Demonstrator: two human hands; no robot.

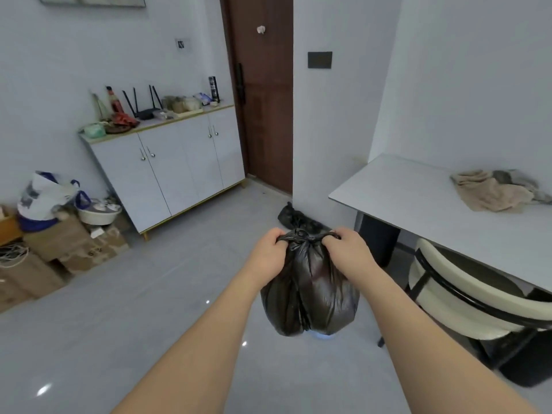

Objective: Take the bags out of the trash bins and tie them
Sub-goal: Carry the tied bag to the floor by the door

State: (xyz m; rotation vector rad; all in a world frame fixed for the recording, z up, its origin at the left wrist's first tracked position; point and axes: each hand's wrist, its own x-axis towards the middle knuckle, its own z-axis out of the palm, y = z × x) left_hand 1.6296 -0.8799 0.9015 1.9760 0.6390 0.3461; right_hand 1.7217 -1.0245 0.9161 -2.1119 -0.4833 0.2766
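both hands gripped the knot ends: left hand (270, 249) and right hand (346, 248) each pinched a twisted tail of the glossy, crinkled black bag (309, 294), held bulging above the grey tiled floor (149, 309), beside a smooth white table (418, 198).

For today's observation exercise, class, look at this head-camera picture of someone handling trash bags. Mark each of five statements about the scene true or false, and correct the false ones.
1. Both hands grip the top of the black bag. True: the left hand and right hand each pinch an end at the knot.
2. The bag rests on the table. False: it is held over the floor.
3. A second black bag lies on the floor beyond. True.
4. The cabinet doors are open. False: they are closed.
5. A crumpled cloth lies on the chair. False: it lies on the table.
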